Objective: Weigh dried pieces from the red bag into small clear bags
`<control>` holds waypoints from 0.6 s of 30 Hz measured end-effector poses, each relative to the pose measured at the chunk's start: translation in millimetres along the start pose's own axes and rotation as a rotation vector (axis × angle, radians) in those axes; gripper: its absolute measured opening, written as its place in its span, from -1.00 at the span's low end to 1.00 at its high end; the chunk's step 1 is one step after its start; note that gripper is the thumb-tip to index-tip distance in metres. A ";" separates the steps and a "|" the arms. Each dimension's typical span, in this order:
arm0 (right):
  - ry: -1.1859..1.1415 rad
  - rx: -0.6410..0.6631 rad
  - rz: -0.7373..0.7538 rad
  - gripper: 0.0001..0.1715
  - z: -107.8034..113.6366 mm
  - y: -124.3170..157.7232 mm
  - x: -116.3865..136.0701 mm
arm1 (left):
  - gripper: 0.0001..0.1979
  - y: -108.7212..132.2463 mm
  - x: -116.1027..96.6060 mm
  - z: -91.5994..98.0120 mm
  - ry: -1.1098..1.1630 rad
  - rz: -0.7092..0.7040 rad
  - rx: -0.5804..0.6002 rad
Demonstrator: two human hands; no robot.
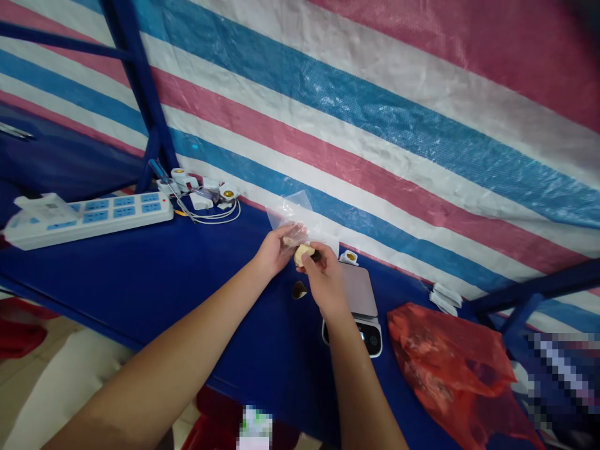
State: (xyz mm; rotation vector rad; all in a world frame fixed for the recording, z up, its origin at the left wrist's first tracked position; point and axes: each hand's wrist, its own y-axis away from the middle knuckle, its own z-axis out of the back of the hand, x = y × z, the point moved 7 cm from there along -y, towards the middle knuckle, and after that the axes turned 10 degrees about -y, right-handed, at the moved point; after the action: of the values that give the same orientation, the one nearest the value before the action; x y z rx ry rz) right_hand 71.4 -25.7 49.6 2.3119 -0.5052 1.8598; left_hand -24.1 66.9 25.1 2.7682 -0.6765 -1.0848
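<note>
My left hand (274, 250) grips the mouth of a small clear plastic bag (293, 215) above the blue table (154, 275). My right hand (323, 275) pinches a small pale yellowish lump (303, 252) right at the bag's opening, the two hands almost touching. A dark brown piece (299, 290) lies on the table just below my hands. A small digital scale (362, 300) with a grey platform sits directly under and behind my right hand.
A red plastic bag (450, 369) with dark contents lies at the right. A white and blue power strip (89, 215) lies at the left, with lamp sockets and wires (206, 197) behind it. A striped tarp (375, 112) forms the back wall. Blue frame posts (140, 87) stand left and right.
</note>
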 end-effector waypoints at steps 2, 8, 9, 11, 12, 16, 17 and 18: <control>-0.084 -0.125 0.026 -0.49 6.6 -2.0 2.5 | -0.84 4.0 1.2 -6.9 -0.023 -0.041 0.037; -0.243 -0.301 0.110 -0.45 21.2 -3.5 8.1 | -0.63 15.5 9.8 -22.2 -0.129 -0.065 0.120; -0.248 -0.308 0.128 -0.46 22.9 -3.4 9.1 | -0.60 17.2 10.9 -24.2 -0.139 -0.066 0.138; -0.242 -0.339 0.166 -0.50 27.1 -2.5 11.3 | -0.54 20.0 12.6 -27.1 -0.156 -0.075 0.169; -0.241 -0.356 0.181 -0.51 29.0 -2.0 12.2 | -0.52 21.2 13.3 -28.3 -0.173 -0.084 0.180; -0.234 -0.434 0.192 -0.55 35.1 -0.1 15.8 | -0.48 27.1 17.9 -36.1 -0.262 -0.116 0.251; -0.236 -0.450 0.193 -0.56 36.3 0.2 17.4 | -0.48 28.8 19.1 -38.7 -0.274 -0.122 0.271; -0.243 -0.462 0.198 -0.56 37.4 0.4 19.8 | -0.48 30.3 20.0 -41.0 -0.282 -0.130 0.286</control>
State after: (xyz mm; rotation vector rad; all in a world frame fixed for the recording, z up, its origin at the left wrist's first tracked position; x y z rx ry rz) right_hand 109.4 -41.0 60.1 2.2293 -1.0990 1.3418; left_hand 4.9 27.9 50.4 2.9602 -0.7415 -1.5386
